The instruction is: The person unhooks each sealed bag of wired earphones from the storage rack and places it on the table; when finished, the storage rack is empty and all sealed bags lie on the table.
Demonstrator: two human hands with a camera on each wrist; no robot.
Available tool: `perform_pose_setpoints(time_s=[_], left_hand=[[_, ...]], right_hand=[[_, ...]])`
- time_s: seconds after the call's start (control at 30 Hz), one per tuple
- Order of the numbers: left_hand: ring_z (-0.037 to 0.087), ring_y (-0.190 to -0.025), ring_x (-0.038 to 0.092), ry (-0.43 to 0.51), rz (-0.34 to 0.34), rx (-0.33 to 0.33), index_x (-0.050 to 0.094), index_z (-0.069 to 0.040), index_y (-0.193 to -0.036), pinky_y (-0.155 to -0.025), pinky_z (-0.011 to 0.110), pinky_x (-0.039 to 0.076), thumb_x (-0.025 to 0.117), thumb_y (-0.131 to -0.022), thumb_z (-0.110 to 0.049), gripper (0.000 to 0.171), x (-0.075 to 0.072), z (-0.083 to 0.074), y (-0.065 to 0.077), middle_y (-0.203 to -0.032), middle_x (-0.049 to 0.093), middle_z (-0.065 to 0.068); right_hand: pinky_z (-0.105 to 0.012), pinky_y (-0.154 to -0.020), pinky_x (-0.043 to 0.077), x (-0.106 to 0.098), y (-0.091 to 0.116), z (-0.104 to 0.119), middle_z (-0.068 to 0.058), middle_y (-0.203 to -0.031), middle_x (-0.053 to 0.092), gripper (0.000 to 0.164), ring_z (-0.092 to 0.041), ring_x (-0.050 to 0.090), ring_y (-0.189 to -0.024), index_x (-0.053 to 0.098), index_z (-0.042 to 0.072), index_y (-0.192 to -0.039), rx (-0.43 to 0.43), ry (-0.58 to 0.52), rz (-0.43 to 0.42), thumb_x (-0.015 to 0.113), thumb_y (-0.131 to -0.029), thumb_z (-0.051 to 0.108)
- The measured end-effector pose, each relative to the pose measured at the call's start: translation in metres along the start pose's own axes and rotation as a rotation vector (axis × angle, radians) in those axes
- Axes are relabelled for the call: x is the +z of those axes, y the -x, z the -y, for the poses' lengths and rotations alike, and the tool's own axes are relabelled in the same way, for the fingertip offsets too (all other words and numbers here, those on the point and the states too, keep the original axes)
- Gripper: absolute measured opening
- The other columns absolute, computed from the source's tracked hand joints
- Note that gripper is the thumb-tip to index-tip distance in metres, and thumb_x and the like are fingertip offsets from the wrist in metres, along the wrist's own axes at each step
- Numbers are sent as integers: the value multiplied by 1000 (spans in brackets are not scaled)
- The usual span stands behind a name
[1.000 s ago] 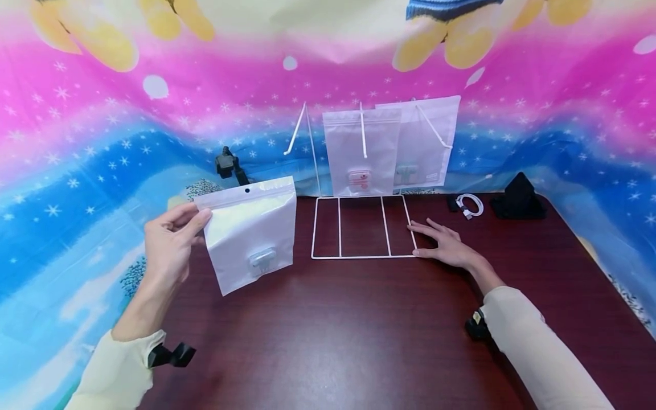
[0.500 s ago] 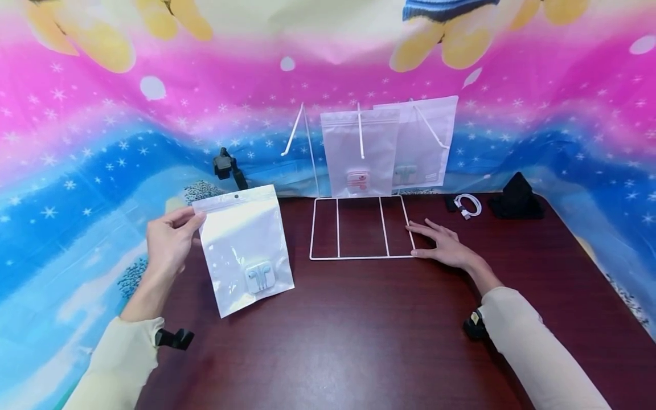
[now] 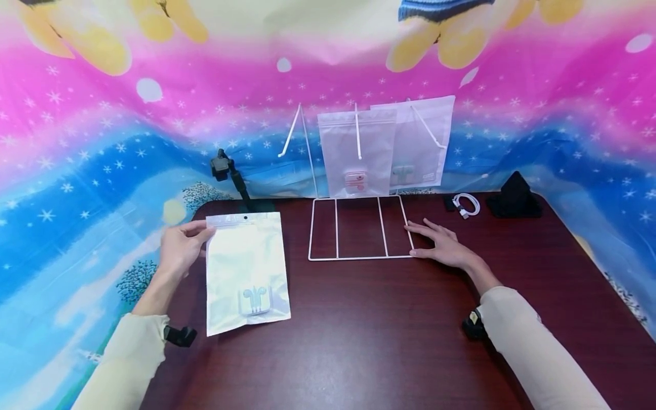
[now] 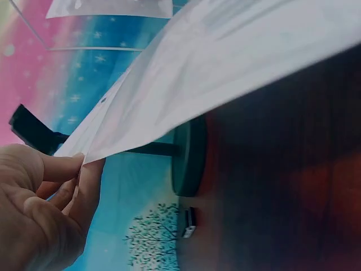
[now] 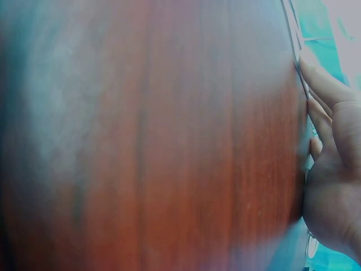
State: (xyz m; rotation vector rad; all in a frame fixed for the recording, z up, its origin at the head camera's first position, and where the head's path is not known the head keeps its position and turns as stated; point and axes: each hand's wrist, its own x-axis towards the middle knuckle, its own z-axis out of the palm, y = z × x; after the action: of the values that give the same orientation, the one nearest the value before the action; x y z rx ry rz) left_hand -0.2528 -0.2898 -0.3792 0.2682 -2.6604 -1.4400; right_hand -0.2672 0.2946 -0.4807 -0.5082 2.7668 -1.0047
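My left hand (image 3: 179, 250) pinches the upper left edge of a white zip pouch (image 3: 241, 250) between thumb and fingers. The pouch faces up with a picture of earphones in a case near its bottom; in the left wrist view the pouch (image 4: 197, 79) slants away from the hand (image 4: 51, 203), clear of the tabletop. My right hand (image 3: 443, 245) rests at the right side of a white wire rack (image 3: 359, 258), fingers stretched and fingertips touching the base. Two similar pouches hang on the rack: one with a pink earphone picture (image 3: 353, 142), one with a green (image 3: 425, 136).
The rack's left prong (image 3: 290, 134) carries nothing. Behind the held pouch stands a black stand (image 3: 238, 182). A coiled white cable (image 3: 466, 205) and a black wedge-shaped object (image 3: 514, 196) lie at the back right of the dark wooden table (image 3: 348, 341). A printed cloth hangs behind.
My left hand has brought the pouch lower and turned it from tilted to nearly straight, its front facing up more fully. The right hand stays at the rack's base.
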Motion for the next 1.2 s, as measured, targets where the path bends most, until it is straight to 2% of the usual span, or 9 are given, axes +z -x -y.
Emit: perform_pose_setpoints(time_s=[0.23,0.5,0.8,1.2], left_hand=[[12,-76,73,-35,69,-5,59,1,-145,-66,32,63,61,-107,-21,44,15,14,-6,-130,67,29],[25,-93,75,-78,124,-64,59,-1,-145,-73,33,63,61,-107,-24,44,33,26,-14,-132,66,26],[17,-85,73,-62,188,-134,58,1,-144,-75,35,63,62,-106,-24,46,47,33,-20,-134,64,28],[16,-82,71,-7,232,-167,58,1,-144,-74,32,63,64,-105,-25,47,62,40,-26,-129,65,25]], right_hand=[[-71,-119,-2,-1,1,-2,-13,-169,29,75,-42,3,-159,42,15,-160,-1,-10,1,73,-97,40],[-71,-119,-2,0,2,-3,-13,-169,30,74,-42,3,-159,42,15,-160,-4,-10,-1,73,-97,40],[-72,-118,-2,2,0,-1,-12,-169,30,74,-43,5,-158,43,15,-160,-33,-3,-10,73,-97,39],[-70,-119,-1,1,-1,-2,-11,-170,29,74,-41,5,-159,43,16,-160,-15,17,-6,73,-97,42]])
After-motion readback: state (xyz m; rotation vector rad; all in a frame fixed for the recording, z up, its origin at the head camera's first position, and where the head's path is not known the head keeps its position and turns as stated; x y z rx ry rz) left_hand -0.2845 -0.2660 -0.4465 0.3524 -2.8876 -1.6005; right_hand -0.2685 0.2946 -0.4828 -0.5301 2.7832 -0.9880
